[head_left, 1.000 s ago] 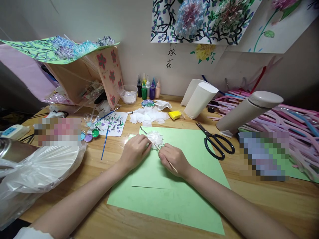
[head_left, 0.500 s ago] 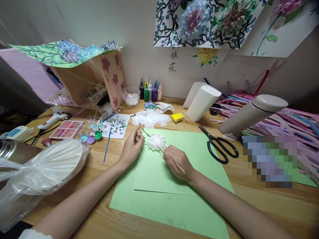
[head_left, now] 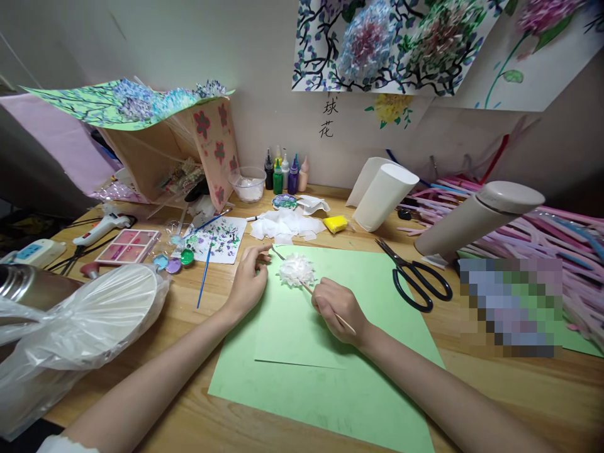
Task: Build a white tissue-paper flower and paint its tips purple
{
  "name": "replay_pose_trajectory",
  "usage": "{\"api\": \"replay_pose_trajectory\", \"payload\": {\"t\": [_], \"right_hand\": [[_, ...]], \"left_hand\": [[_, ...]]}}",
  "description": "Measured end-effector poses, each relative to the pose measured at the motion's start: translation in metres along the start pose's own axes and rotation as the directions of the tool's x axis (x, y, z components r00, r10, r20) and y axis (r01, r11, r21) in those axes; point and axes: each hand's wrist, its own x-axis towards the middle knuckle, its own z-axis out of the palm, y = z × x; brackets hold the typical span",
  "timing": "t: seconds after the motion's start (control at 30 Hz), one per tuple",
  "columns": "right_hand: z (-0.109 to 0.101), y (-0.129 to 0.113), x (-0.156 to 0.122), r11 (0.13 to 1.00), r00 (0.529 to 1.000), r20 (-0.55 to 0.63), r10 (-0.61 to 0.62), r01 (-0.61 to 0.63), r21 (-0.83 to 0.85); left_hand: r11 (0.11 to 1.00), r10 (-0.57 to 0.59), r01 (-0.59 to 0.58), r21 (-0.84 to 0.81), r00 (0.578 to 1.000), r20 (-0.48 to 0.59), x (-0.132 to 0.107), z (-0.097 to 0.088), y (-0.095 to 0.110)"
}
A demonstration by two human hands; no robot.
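Observation:
My right hand is closed round a thin wooden stick, whose tip meets the lower right edge of a white ruffled paper flower. The flower lies on a small light green sheet, on top of a larger green sheet. A short dark stem line runs up and left from the flower. At the sheet's left edge rests my left hand, fingers loosely bent, index finger reaching toward that line, thumb apart from it. Nothing shows in this hand.
Black-handled scissors lie on the right. Behind are cut white paper pieces, a yellow packet, a paper roll and paint bottles. A blue brush, plastic-wrapped bundle and grey bottle stand around.
My left hand has loosened, its index finger straightening and the thumb parting from it. The right hand has shifted slightly right and down with the stick; the flower stays in place.

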Motion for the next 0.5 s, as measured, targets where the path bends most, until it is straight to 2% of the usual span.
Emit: {"api": "replay_pose_trajectory", "payload": {"t": [0.2, 0.5], "right_hand": [[0.0017, 0.0017, -0.0003, 1.0, 1.0, 0.027, 0.011, -0.011, -0.012], [0.0043, 0.0039, 0.0019, 0.993, 0.991, 0.064, 0.114, -0.112, -0.042]], "left_hand": [[1.0, -0.02, 0.02, 0.001, 1.0, 0.021, -0.0004, 0.0007, 0.0019], [0.998, -0.061, 0.061, 0.005, 0.997, 0.041, -0.0006, 0.001, 0.0024]]}}
